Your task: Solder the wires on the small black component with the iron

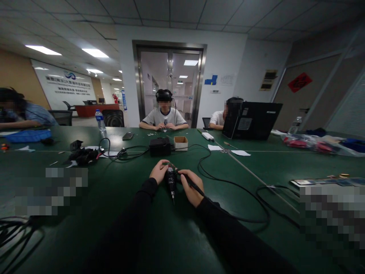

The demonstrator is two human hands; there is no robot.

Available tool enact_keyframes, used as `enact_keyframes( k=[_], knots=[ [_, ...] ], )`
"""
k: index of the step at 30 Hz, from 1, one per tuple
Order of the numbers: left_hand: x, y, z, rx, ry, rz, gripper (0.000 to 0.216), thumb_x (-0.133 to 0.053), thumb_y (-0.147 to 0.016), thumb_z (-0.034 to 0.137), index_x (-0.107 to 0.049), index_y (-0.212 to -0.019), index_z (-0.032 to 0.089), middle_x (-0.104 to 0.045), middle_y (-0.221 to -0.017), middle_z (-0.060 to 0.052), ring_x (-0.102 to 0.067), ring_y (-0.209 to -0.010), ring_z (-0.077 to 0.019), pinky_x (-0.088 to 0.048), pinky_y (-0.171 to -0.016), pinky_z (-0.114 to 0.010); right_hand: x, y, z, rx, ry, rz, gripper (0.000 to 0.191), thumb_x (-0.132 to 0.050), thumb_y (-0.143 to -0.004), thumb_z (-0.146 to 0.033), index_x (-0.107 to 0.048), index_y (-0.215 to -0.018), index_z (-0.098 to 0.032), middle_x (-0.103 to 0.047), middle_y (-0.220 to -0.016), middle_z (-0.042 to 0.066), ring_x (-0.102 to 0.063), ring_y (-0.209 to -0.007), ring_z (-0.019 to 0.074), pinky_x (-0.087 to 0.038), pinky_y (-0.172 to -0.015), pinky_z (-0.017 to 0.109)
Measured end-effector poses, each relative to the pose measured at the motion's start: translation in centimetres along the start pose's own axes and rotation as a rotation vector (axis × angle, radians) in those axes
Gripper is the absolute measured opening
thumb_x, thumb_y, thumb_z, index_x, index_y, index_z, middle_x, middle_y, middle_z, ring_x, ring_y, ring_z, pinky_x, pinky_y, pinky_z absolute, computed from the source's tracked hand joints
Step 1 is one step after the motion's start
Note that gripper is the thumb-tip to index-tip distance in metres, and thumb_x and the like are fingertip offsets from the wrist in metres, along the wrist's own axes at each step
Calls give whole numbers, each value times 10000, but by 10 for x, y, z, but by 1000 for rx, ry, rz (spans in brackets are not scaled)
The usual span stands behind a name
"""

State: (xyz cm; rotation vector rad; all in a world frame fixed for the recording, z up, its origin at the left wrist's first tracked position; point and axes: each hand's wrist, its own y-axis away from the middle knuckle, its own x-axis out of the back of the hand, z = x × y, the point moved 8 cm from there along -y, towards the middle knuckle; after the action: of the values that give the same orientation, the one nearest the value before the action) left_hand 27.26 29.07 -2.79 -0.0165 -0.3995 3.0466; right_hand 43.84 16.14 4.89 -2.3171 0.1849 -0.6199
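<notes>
Near the middle of the green table [137,228], my left hand [158,172] has its fingers closed at the far end of a black tool. This black tool [171,180] has a shiny ringed body, a bit of red near my fingers and a thin metal tip pointing back at me. In my right hand [193,187] is a slim black corded pen-like tool [195,186], probably a soldering iron, held like a pen. Its front end meets a small piece at the black tool's far end, too small to make out. The cord runs along my right forearm.
Beyond my hands stand a black box [160,146] and a small open carton [181,144]. A black cable [228,180] loops to the right. Dark clutter [82,155] lies left, a laptop [252,121] back right. A person [164,114] sits opposite.
</notes>
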Motion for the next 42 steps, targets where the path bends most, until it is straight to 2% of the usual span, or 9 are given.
enact_keyframes(
  k=[16,27,42],
  knots=[
    [-1,5,9,-9,31,11,279,-651,-705,268,-583,-964,193,-722,-809,-40,-678,-778,-184,-480,-828,-329,-2,4,-9,55,46,-39,185,-499,-881,-212,-660,-971,-229,-706,-957,28,-647,-894,175,-485,-833,295],
    [-5,8,17,-7,53,16,244,-640,-700,231,-582,-933,188,-728,-781,-33,-682,-756,-177,-491,-807,-318,-1,4,-6,46,33,-16,178,-499,-882,-208,-660,-954,-230,-708,-951,27,-648,-891,173,-488,-838,303],
    [-3,8,18,-15,35,21,279,-672,-689,283,-592,-939,188,-724,-811,-42,-678,-802,-193,-481,-855,-349,3,4,-9,31,45,-8,188,-492,-880,-220,-663,-958,-227,-708,-951,30,-649,-895,176,-491,-835,299]
  ],
)
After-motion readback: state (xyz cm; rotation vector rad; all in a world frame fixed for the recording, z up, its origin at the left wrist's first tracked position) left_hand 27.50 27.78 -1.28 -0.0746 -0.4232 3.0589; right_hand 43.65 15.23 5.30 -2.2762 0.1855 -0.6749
